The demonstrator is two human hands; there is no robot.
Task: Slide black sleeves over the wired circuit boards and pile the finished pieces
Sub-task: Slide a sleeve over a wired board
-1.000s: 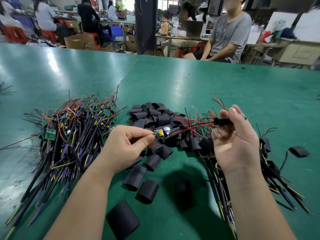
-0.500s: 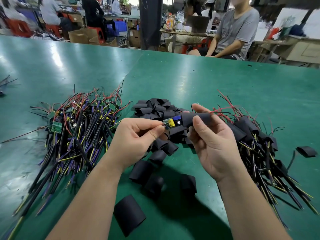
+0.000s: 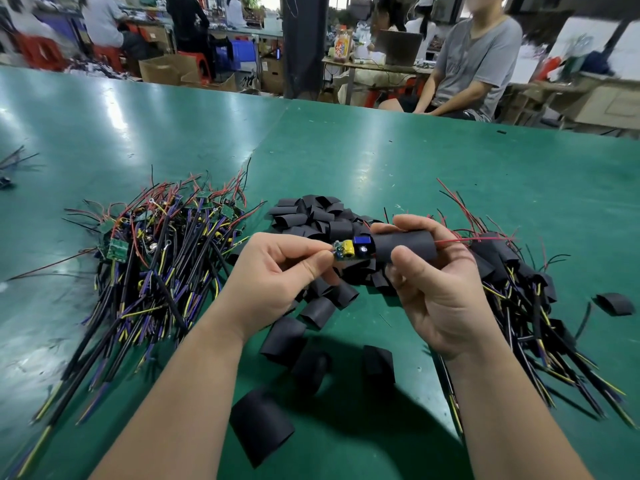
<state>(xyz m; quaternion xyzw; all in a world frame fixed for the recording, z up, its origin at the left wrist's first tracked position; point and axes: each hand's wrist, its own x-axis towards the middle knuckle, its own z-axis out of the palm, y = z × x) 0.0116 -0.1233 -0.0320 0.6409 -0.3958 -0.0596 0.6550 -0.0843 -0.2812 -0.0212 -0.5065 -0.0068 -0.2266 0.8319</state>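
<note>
Sleeve in right hand's grip hides half the circuit board; left hand pinches its end.

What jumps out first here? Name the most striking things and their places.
Centre frame, the left hand pinches a circuit board with yellow and blue parts while the right hand holds a black sleeve at its end. A tangle of unsleeved wired boards sprawls left on the green table; the finished pile lies right.
</note>
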